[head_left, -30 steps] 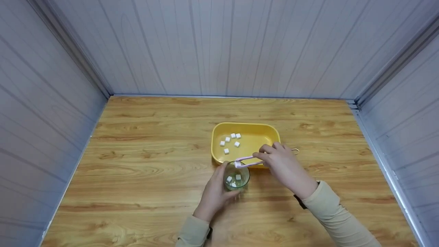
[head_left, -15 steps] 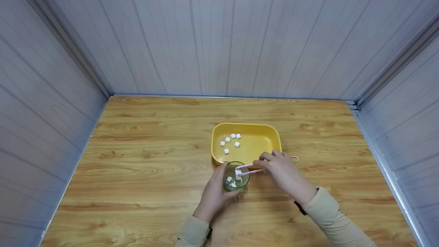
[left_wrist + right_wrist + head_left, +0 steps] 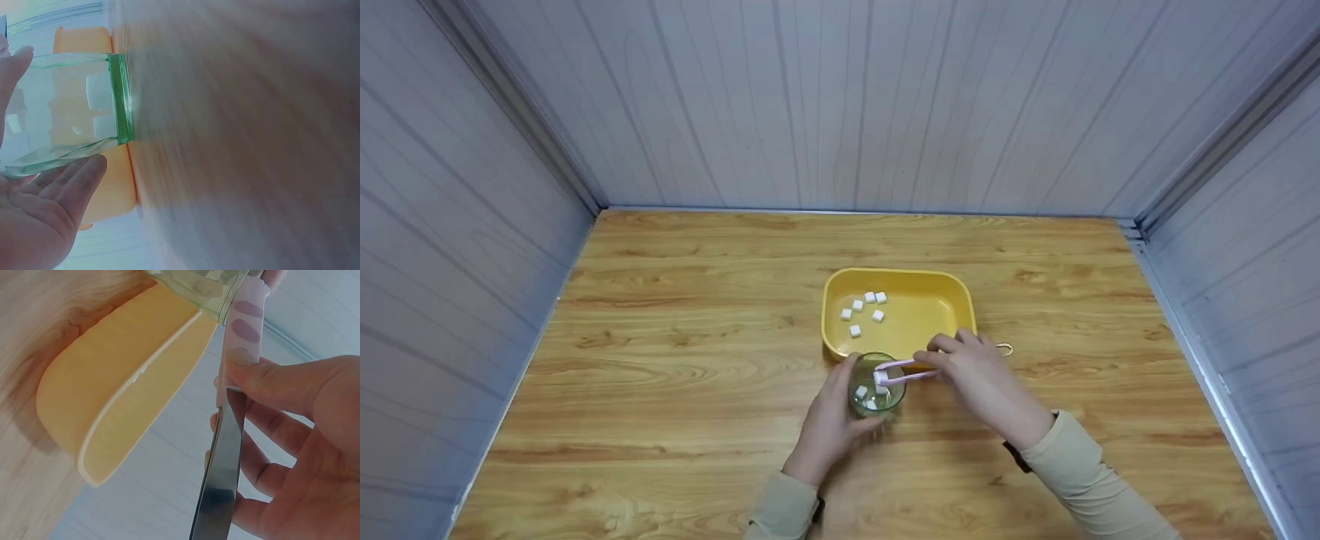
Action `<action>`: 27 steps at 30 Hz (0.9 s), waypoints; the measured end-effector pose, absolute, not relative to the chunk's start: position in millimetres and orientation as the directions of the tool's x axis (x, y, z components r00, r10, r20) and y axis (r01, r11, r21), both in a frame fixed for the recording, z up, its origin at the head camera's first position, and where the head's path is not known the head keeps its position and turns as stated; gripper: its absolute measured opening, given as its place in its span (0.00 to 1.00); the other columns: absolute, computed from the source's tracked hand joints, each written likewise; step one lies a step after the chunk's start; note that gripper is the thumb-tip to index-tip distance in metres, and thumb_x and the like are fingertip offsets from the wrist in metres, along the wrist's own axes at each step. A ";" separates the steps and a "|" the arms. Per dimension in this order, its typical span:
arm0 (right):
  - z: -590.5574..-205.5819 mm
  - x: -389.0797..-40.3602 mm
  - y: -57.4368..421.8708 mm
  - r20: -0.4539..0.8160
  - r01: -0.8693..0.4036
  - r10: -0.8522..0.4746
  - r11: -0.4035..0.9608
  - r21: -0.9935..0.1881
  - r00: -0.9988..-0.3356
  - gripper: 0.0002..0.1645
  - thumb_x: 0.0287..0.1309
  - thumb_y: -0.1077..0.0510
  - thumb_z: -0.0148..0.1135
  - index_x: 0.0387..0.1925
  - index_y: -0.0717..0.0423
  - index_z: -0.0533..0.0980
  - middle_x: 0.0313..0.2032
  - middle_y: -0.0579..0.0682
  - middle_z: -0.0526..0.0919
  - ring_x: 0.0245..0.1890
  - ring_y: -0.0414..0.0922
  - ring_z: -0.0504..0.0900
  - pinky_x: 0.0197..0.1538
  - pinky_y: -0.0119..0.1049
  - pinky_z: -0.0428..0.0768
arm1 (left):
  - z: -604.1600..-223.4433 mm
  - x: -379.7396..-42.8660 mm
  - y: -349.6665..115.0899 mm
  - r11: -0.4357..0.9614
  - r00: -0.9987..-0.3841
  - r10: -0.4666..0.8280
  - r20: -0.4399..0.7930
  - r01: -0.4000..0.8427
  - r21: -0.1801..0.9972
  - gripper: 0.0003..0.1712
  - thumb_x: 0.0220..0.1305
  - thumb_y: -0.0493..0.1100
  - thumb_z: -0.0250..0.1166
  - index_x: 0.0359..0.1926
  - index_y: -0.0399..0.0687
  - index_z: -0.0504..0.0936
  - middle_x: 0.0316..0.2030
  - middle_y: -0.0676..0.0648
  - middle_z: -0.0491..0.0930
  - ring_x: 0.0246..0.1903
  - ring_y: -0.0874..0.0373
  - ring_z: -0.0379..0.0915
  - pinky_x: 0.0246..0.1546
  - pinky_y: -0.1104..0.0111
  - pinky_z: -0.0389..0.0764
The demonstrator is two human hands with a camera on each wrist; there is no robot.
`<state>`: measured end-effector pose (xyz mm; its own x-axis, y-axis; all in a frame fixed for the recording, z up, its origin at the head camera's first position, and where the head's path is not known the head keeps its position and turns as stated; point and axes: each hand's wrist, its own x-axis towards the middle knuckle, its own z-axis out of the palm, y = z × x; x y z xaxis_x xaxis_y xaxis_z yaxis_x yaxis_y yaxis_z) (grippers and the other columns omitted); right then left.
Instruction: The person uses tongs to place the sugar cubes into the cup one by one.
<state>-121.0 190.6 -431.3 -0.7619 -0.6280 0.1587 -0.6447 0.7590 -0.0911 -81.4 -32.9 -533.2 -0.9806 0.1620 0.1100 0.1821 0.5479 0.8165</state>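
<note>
My left hand (image 3: 826, 424) grips a greenish drinking glass (image 3: 79, 112) from the side, thumb on one side and fingers on the other. Inside the glass lie a few small white cubes (image 3: 861, 391). Between thumb and fingers my right hand (image 3: 982, 379) holds a pair of tongs (image 3: 222, 467) with pink-and-white tips and metal arms. One white cube (image 3: 880, 378) is pinched in the tongs' tips, at the mouth of the glass. How deep it sits is hard to tell.
Behind the glass stands a yellow plastic box (image 3: 930, 307) with several white cubes (image 3: 877, 316) in its left half. Everything rests on a wood-grain table (image 3: 675, 360), with pale panels (image 3: 825, 105) at the back and both sides.
My right hand and the tongs have moved nearer to me, bringing the pinched cube from the glass's far rim over its opening. The last half second shows hardly any motion.
</note>
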 end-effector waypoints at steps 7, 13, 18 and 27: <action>-430.9 -120.7 190.1 0.160 -0.640 -0.623 0.763 -0.095 -0.766 0.24 0.47 0.67 0.72 0.45 0.41 0.83 0.40 0.42 0.78 0.36 0.46 0.70 0.35 0.41 0.69 | -532.6 -81.3 -32.7 0.542 -0.982 0.159 0.105 0.175 0.822 0.55 0.46 0.48 0.78 0.70 0.46 0.56 0.61 0.44 0.67 0.59 0.51 0.65 0.60 0.56 0.68; -431.7 -119.9 190.5 0.166 -0.642 -0.624 0.760 -0.094 -0.763 0.24 0.48 0.67 0.71 0.46 0.42 0.83 0.41 0.42 0.78 0.37 0.46 0.70 0.33 0.39 0.69 | -534.6 -81.1 -33.3 0.544 -0.970 0.175 0.167 0.237 0.805 0.54 0.46 0.47 0.78 0.70 0.44 0.57 0.59 0.41 0.68 0.57 0.50 0.67 0.58 0.55 0.70; -431.9 -118.8 190.7 0.159 -0.635 -0.618 0.768 -0.087 -0.770 0.24 0.48 0.67 0.71 0.47 0.42 0.82 0.42 0.42 0.78 0.37 0.46 0.70 0.34 0.40 0.69 | -535.1 -81.7 -33.4 0.552 -0.971 0.176 0.164 0.235 0.800 0.55 0.46 0.46 0.78 0.70 0.43 0.56 0.59 0.41 0.68 0.58 0.51 0.67 0.59 0.56 0.69; -431.6 -119.2 190.6 0.143 -0.625 -0.610 0.773 -0.106 -0.779 0.25 0.47 0.67 0.72 0.47 0.42 0.82 0.42 0.43 0.78 0.37 0.46 0.70 0.35 0.41 0.70 | -534.3 -82.1 -33.6 0.566 -0.974 0.176 0.141 0.217 0.795 0.55 0.46 0.46 0.78 0.70 0.43 0.56 0.61 0.42 0.66 0.60 0.50 0.65 0.60 0.56 0.68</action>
<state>-119.2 190.6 -431.6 -0.7792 -0.6102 0.1429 -0.6250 0.7734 -0.1060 -82.1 -33.6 -534.3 -0.9742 0.1758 0.1412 0.2174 0.5664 0.7950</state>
